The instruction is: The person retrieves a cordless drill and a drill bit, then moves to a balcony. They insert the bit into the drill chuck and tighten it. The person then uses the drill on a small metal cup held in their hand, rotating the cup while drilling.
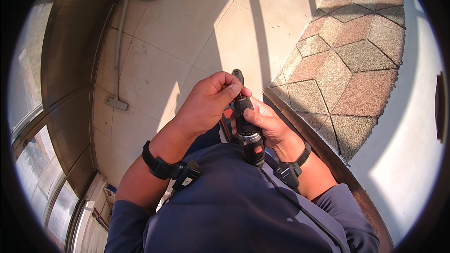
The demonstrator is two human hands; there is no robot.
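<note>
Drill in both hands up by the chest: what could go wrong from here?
1. The left hand pinches the front end of the black drill; if the right hand on the body presses the trigger, the left fingers could get caught.
2. The black cable lies across the shirt just below the drill and could snag on it.
3. The tool is held above hard floor tiles, so a slip might damage it.

Below you lies a pale tiled floor (187, 33), with a grey pipe (119, 42) running along its left edge and pink-and-grey hexagonal paving (356, 56) to your right.
</note>
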